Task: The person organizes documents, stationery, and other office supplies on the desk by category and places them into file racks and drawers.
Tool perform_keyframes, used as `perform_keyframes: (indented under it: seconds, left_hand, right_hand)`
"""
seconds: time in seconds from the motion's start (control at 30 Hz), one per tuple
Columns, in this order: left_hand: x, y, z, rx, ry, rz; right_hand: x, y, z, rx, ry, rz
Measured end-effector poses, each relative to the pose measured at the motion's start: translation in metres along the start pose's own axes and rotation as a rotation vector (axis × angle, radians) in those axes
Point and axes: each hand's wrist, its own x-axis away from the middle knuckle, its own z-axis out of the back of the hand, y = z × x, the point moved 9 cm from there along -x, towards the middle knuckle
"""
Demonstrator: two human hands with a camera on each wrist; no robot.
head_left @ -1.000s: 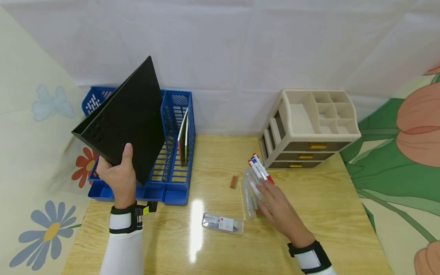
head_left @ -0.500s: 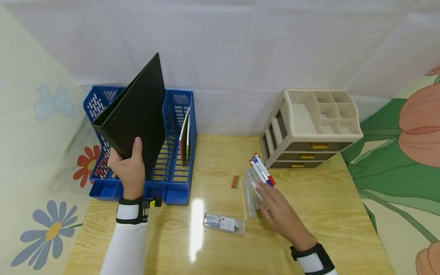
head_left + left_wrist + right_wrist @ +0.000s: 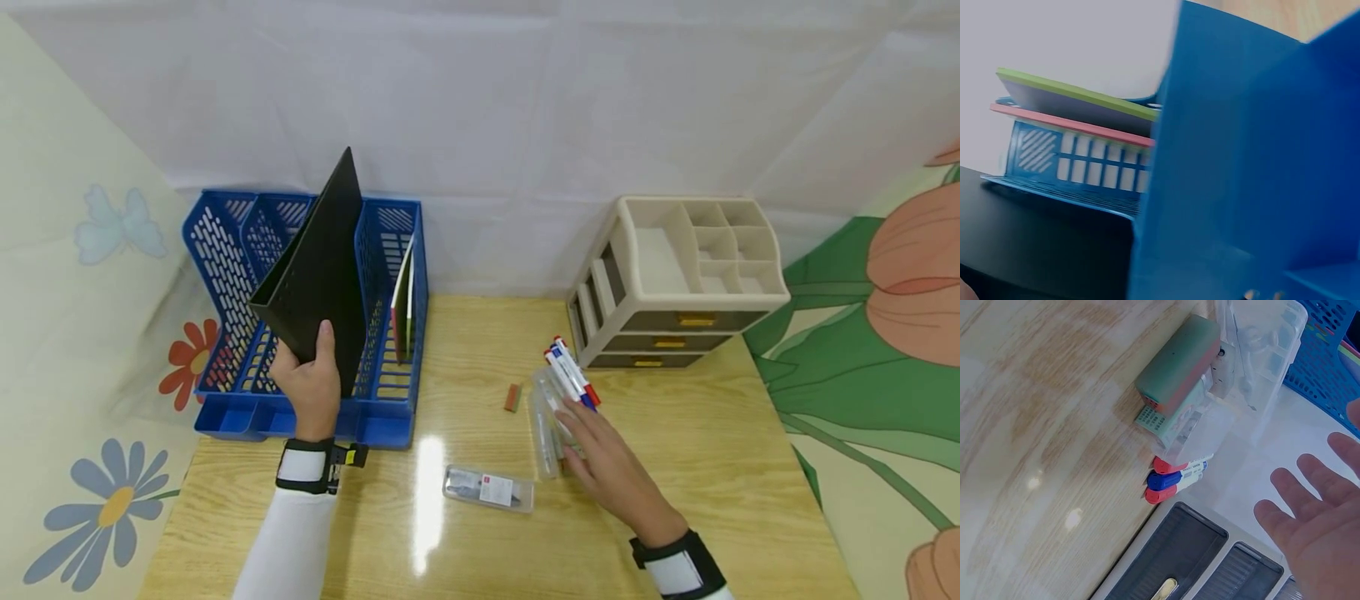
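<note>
My left hand (image 3: 311, 387) grips a black file folder (image 3: 322, 283) near its lower front edge, thumb on the right face. The folder leans upright into the blue file rack (image 3: 232, 292), just left of the divider beside the rightmost compartment. In the left wrist view the folder (image 3: 1041, 237) lies along that divider, with only a fingertip showing. My right hand (image 3: 611, 467) has its fingers extended over a clear plastic case (image 3: 543, 433) and white markers (image 3: 570, 375) with red and blue caps. A green and orange block (image 3: 1179, 362) shows beside the case in the right wrist view.
Two thin booklets (image 3: 402, 304) stand in the rack's rightmost compartment. A small orange-green eraser (image 3: 512, 397) and a clear pencil case (image 3: 489, 487) lie mid-table. The beige drawer organizer (image 3: 675, 283) stands at the back right, against the white backdrop (image 3: 495, 150).
My left hand has carried the black folder rightward and then lower into the rack, uncovering the compartments on the left. The right hand stays nearly still over the clear case.
</note>
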Motion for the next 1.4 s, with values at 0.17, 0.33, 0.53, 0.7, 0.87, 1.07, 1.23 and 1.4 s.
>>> perform_keyframes:
  seconds: [0.17, 0.33, 0.53, 0.7, 0.87, 1.07, 1.23, 1.4]
  left_hand:
    - [0.006, 0.0, -0.002, 0.003, -0.035, -0.004]
    - [0.008, 0.015, -0.004, -0.031, -0.061, -0.033]
    - [0.011, 0.018, -0.004, -0.068, -0.093, -0.056]
    - [0.015, 0.013, -0.003, -0.087, -0.117, -0.061]
    - [0.016, 0.015, -0.005, -0.113, -0.136, -0.105]
    - [0.018, 0.019, -0.007, -0.111, -0.154, -0.135]
    - [0.02, -0.001, -0.002, -0.144, -0.157, -0.112]
    - [0.023, 0.004, 0.004, -0.17, -0.169, -0.168]
  right_hand:
    - [0.001, -0.001, -0.001, -0.006, 0.005, 0.008]
    - [0.002, -0.001, -0.002, -0.01, 0.006, 0.008]
    - [0.003, 0.001, -0.004, -0.012, -0.001, 0.0]
    - [0.004, 0.003, -0.005, -0.016, -0.018, -0.021]
    - [0.006, 0.004, -0.006, -0.025, -0.035, -0.03]
    - [0.009, 0.013, -0.006, -0.029, -0.035, -0.061]
    - [0.011, 0.026, 0.002, -0.053, -0.037, -0.127]
    - [0.011, 0.045, 0.015, -0.093, -0.039, -0.208]
